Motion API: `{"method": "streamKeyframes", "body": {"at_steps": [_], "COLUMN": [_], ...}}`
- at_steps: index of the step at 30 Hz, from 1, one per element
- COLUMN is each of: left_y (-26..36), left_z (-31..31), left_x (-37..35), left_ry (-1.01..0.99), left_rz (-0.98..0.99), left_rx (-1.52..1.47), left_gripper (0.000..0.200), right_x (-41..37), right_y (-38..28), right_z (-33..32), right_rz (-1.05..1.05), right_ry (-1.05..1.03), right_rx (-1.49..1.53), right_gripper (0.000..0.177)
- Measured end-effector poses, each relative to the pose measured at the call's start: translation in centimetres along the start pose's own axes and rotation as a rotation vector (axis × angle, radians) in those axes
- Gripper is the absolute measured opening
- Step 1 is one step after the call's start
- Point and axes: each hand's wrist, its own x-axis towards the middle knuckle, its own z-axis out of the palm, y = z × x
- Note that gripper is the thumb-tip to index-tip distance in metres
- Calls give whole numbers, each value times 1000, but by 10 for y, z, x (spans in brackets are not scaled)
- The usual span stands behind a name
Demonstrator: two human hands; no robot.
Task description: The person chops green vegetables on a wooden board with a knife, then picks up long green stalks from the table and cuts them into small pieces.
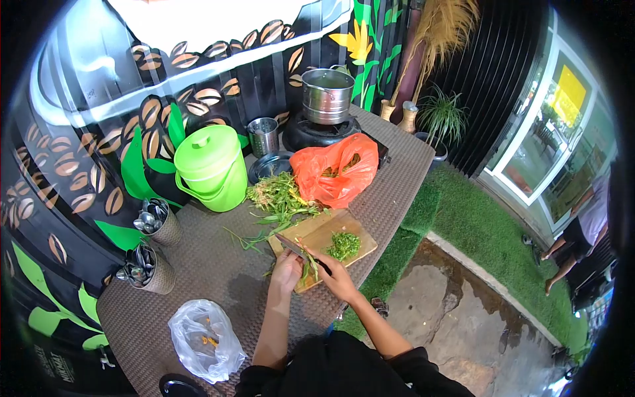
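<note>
My right hand [338,279] is closed around the dark handle of a knife [296,247], whose blade points up and left over the wooden cutting board [329,223]. Closed on a few green stems [309,266], my left hand [286,271] is at the board's near left edge, close to the blade. Finely chopped greens [344,245] lie in a small heap on the right side of the board. Beyond it, a bunch of uncut leafy greens [281,197] is spread on the woven-pattern table [218,261].
An orange plastic bag [334,175], a lidded green bucket [213,173], a steel cup [264,136] and a pot [327,99] on a burner stand behind. Two cutlery holders [155,274] and a clear plastic bag [206,341] are left. A person [585,228] is far right.
</note>
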Motion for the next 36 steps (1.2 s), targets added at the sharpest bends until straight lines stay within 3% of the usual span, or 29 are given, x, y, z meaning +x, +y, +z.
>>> {"method": "streamKeyframes", "body": {"at_steps": [9,15,19,22,23,25,26,28,33,35,36], "left_y": [6,15,39,60,64,66,66,66,55,56,55], "left_z": [-9,-15,-11,-7,-7,-9,-9,2,-17,1,10], "left_x": [4,27,41,43,43,39,37,27,25,17,13], "left_ry": [-33,91,216,292,229,214,201,221,167,247,244], "left_rz": [30,207,316,291,303,314,323,337,403,474,467], "left_rx": [-132,-95,-155,-113,-84,-85,-85,-110,-40,194,191], "left_gripper": [28,22,25,25,33,32,31,26,15,12,12], "right_x": [20,49,96,155,176,209,211,206,152,125,114], "right_y": [8,14,25,66,82,98,99,93,88,59,52], "right_z": [19,44,51,59,57,50,50,52,40,23,16], "right_rz": [3,16,132,-13,-17,674,670,856,701,458,462], "right_ry": [28,131,184,214,215,-175,-180,-95,-124,-3,4], "right_rx": [-109,-209,-71,-128,-127,801,797,879,704,410,406], "right_gripper": [41,39,35,27,27,30,30,34,33,30,30]}}
